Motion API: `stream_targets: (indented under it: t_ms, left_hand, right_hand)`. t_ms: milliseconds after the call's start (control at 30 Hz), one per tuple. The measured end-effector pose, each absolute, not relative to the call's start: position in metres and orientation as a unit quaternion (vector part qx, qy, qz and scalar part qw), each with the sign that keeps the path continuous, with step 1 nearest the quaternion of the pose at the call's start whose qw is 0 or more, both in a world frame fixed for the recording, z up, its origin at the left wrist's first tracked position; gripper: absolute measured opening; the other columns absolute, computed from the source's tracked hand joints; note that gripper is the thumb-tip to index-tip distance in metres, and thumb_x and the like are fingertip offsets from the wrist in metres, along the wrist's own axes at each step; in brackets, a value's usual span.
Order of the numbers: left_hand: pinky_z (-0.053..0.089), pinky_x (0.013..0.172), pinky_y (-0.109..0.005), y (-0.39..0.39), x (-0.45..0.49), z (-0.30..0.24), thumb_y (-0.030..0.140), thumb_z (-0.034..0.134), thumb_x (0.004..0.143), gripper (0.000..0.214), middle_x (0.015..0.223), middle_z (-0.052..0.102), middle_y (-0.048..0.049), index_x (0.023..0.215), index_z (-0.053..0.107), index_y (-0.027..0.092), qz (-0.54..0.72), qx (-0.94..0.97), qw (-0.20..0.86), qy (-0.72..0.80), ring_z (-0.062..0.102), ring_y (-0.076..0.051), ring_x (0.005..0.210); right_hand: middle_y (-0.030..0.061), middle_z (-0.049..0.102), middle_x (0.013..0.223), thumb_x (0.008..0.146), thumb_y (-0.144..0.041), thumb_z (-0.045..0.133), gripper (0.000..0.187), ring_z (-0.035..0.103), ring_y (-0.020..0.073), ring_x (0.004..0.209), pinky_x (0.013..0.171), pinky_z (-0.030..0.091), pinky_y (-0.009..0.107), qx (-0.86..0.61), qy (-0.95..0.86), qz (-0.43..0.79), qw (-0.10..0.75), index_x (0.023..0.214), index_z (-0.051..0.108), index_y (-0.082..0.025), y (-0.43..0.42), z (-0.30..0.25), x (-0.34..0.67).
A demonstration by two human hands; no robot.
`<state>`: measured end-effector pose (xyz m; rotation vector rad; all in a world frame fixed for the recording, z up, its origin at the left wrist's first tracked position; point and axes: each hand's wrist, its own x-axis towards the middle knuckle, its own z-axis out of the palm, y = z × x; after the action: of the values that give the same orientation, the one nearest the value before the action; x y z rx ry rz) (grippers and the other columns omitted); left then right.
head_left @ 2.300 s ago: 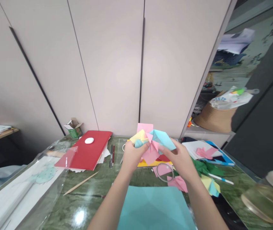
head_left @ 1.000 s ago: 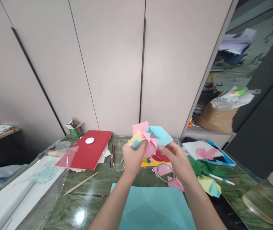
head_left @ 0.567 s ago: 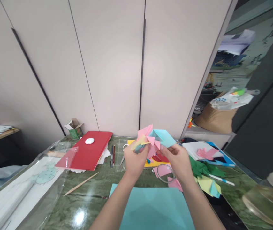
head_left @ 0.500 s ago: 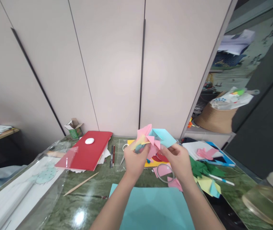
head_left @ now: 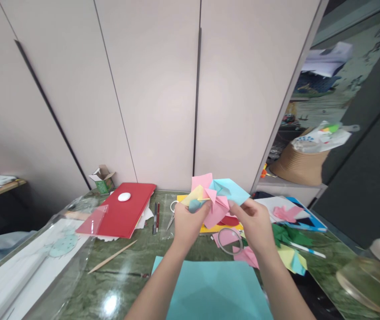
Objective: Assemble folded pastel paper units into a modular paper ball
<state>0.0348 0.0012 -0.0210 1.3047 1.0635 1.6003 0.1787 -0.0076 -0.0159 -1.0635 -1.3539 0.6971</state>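
Both my hands hold up a folded paper piece (head_left: 214,195) made of pink, light blue and yellow flaps, above the green marble table (head_left: 123,271). My left hand (head_left: 186,222) is closed on its yellow and pink left side. My right hand (head_left: 254,224) pinches the light blue flap on the right between thumb and fingers. A large light blue sheet (head_left: 216,291) lies flat on the table below my forearms.
A red folder (head_left: 119,213) with a white oval object (head_left: 124,196) lies at left, pencils (head_left: 156,217) and scissors (head_left: 170,213) beside it. A tape ring (head_left: 230,240), paper scraps (head_left: 290,258), a wooden stick (head_left: 111,257) and plastic-wrapped sheets (head_left: 33,262) crowd the table. Cupboard doors (head_left: 163,89) rise behind.
The paper piece has been turned and shifted slightly in my hands; my right hand moved a little right and re-gripped the blue flap. Nothing on the table moved.
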Motion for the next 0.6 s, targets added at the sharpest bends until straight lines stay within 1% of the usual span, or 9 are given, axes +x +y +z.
stream_targets:
  t_ms: [100,200,300,400,467,600]
  left_hand:
    - [0.038,0.049,-0.020,0.001,0.035,-0.021,0.029,0.062,0.068,0.017,0.054,0.052,0.0022,0.061,0.061,0.013,0.634,0.522,0.380,0.426,0.045,-0.009,0.050]
    - [0.036,0.048,-0.020,0.001,0.036,-0.022,0.027,0.059,0.069,0.019,0.051,0.046,0.0036,0.056,0.054,0.014,0.633,0.532,0.360,0.433,0.041,-0.008,0.049]
    - [0.035,0.049,-0.019,0.001,0.036,-0.023,0.025,0.058,0.070,0.018,0.052,0.045,0.0041,0.057,0.052,0.015,0.629,0.555,0.340,0.426,0.040,-0.008,0.051]
    - [0.035,0.051,-0.019,-0.001,0.037,-0.023,0.023,0.056,0.071,0.015,0.054,0.045,0.0040,0.058,0.052,0.015,0.625,0.575,0.320,0.420,0.040,-0.008,0.053]
    - [0.036,0.052,-0.019,-0.001,0.037,-0.023,0.023,0.056,0.072,0.014,0.055,0.046,0.0037,0.060,0.054,0.015,0.621,0.580,0.317,0.421,0.041,-0.009,0.054]
    - [0.037,0.053,-0.020,-0.001,0.037,-0.023,0.024,0.057,0.072,0.013,0.058,0.049,0.0029,0.065,0.061,0.015,0.614,0.585,0.318,0.424,0.042,-0.010,0.056]
  right_hand:
    - [0.0048,0.068,0.074,0.075,-0.042,0.060,0.026,0.061,0.0208,0.073,0.066,0.047,0.031,-0.419,-0.572,0.356,0.609,0.080,0.069,-0.017,-0.006,-0.018,0.179]
    - [0.0043,0.065,0.075,0.074,-0.043,0.060,0.027,0.058,0.0193,0.072,0.064,0.045,0.029,-0.401,-0.571,0.401,0.593,0.077,0.066,-0.017,-0.007,-0.017,0.178]
    - [0.0012,0.059,0.067,0.073,-0.041,0.063,0.025,0.052,0.0152,0.064,0.057,0.040,0.026,-0.439,-0.587,0.386,0.560,0.073,0.064,-0.017,-0.009,-0.014,0.177]
    - [-0.0036,0.045,0.054,0.072,-0.040,0.063,0.027,0.041,0.0105,0.053,0.049,0.032,0.023,-0.491,-0.583,0.349,0.545,0.062,0.056,-0.017,-0.011,-0.010,0.176]
    - [-0.0051,0.038,0.051,0.071,-0.040,0.064,0.031,0.035,0.0088,0.050,0.047,0.029,0.022,-0.508,-0.578,0.332,0.546,0.055,0.050,-0.017,-0.011,-0.009,0.176]
    - [-0.0045,0.037,0.051,0.069,-0.041,0.065,0.032,0.035,0.0091,0.050,0.045,0.031,0.022,-0.514,-0.573,0.329,0.546,0.054,0.049,-0.018,-0.011,-0.008,0.176]
